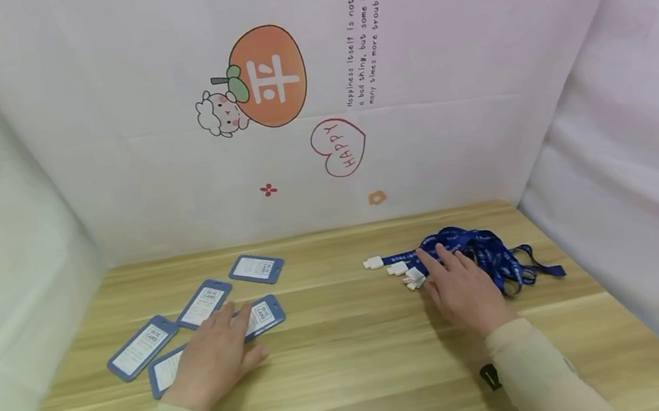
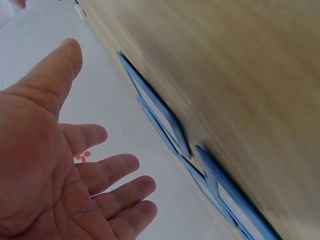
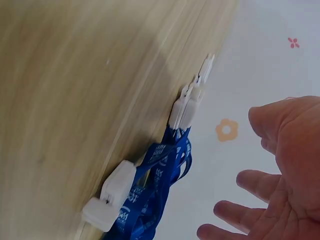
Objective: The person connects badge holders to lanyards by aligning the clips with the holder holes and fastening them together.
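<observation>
My left hand (image 1: 214, 360) is held over several blue badge holders, its fingers spread and loosely bent with nothing in them. One badge holder (image 1: 143, 347) lies leftmost, another (image 1: 257, 269) farthest back, and a third (image 1: 205, 303) between them. Two more are partly hidden beneath the hand. In the left wrist view a gap shows between the palm and the badge holders (image 2: 155, 110). Over a heap of blue lanyards (image 1: 493, 258) hovers my right hand (image 1: 466, 291), also holding nothing. White plastic clips (image 1: 398, 269) at the lanyard ends point left; the right wrist view shows the clips (image 3: 117, 187) apart from the fingers.
Everything lies on a wood-grain table (image 1: 343, 376). A white printed cloth (image 1: 171, 187) rises behind its far edge, with white cloth sides (image 1: 656, 182) at left and right. Bare tabletop separates the badge holders from the lanyards.
</observation>
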{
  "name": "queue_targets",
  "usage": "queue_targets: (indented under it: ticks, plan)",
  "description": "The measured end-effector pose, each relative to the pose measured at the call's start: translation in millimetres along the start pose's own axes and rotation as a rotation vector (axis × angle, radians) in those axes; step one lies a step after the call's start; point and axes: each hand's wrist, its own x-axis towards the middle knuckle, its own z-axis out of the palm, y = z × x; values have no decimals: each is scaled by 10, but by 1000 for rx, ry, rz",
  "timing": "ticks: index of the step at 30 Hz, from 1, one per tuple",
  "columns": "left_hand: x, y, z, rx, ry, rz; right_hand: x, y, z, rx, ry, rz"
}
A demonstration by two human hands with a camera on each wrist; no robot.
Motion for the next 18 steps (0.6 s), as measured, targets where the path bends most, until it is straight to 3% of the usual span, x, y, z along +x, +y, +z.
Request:
queue_targets:
  ticks: [8, 18]
  plan:
    - [-36, -19, -13, 15, -6, 6, 65, 117, -60, 21, -90, 72]
    - [-55, -31, 1, 0, -8, 5, 46, 187, -183, -9, -180, 100]
